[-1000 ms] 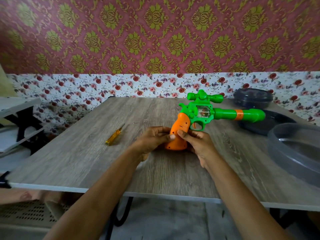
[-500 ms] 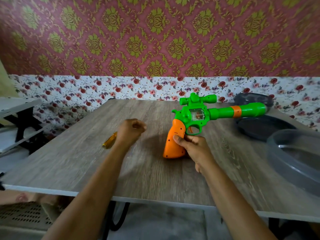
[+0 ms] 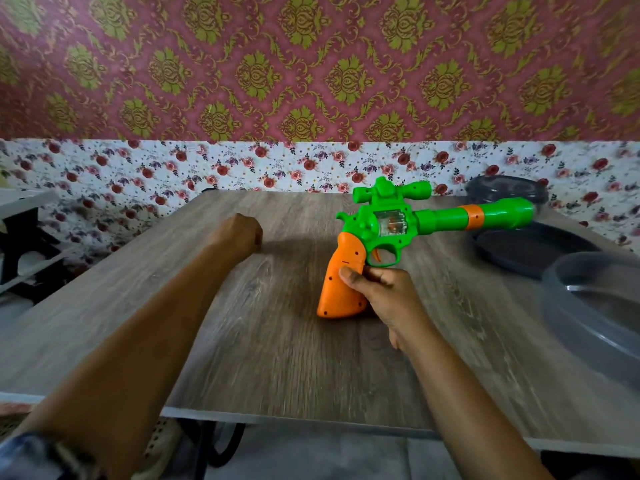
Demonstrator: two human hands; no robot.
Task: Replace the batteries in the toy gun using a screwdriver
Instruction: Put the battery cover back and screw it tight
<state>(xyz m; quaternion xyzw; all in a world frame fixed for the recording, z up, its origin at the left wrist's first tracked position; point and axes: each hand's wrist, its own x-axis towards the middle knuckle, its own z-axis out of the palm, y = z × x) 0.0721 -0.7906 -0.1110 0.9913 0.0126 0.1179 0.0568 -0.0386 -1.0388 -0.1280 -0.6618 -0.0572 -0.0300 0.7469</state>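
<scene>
The right hand (image 3: 384, 292) has its fingers (image 3: 379, 273) gripping the handle of the green-and-orange plastic toy gun (image 3: 391, 223), butt on the grey wood-grain counter (image 3: 277, 341). The left hand (image 3: 239, 233) is curled; whether it holds anything is hidden. The long barrel beyond the fingers could tip the gun.

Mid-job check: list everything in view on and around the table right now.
toy gun: one, green with orange grip, table centre-right, barrel pointing right
table: one, grey wood-grain, beneath everything
round container: one, dark, back right by the wall
round tray: one, dark, right, behind the barrel's end
round dish: one, translucent grey, right edge, partly cut off
screwdriver: none visible
left hand: one, fingers curled, left of the gun; contents hidden
right hand: one, grips the orange grip
</scene>
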